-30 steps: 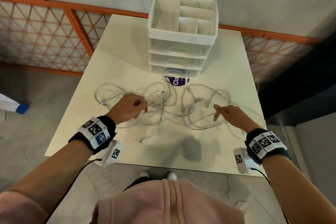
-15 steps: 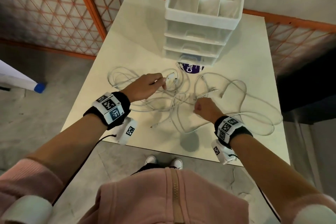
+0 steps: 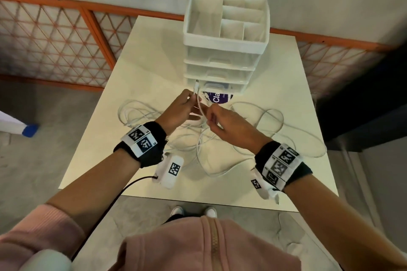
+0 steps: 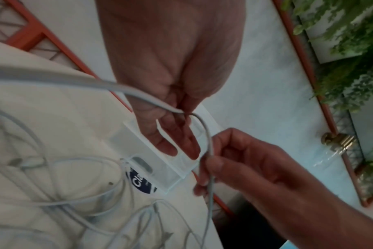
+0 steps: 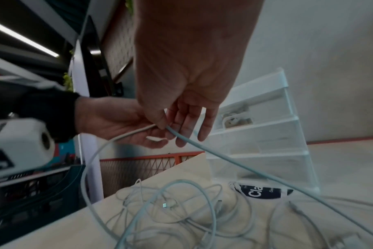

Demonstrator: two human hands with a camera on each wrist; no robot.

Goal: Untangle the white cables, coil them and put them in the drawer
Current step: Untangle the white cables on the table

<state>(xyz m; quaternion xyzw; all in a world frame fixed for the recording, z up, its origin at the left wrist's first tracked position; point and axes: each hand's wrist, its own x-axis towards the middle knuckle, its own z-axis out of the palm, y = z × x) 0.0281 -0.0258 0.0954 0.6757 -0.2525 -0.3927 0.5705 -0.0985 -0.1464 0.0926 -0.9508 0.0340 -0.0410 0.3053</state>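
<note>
Several white cables lie tangled (image 3: pixel 259 121) on the cream table (image 3: pixel 141 61) in front of a white drawer unit (image 3: pixel 220 66) with all its drawers closed. Both hands are raised above the tangle, close together. My left hand (image 3: pixel 190 100) pinches one white cable (image 3: pixel 199 103) near its end, and the plug (image 3: pixel 196 86) sticks up past the fingers. My right hand (image 3: pixel 209 114) pinches the same cable a little lower. In the left wrist view the cable (image 4: pixel 209 138) arcs from the left hand (image 4: pixel 179 112) to the right hand (image 4: pixel 209 161). The right wrist view shows my right hand (image 5: pixel 163 126) pinching it.
A round purple sticker (image 3: pixel 218 98) lies at the foot of the drawer unit. The open top tray (image 3: pixel 222 17) has dividers. An orange lattice fence (image 3: pixel 55 46) runs behind the table. Cable loops reach near the table's right edge (image 3: pixel 317 152).
Both hands left the table and came together in front of the drawer unit. The left hand lifted a cable end, and the right hand moved left and took hold of that cable.
</note>
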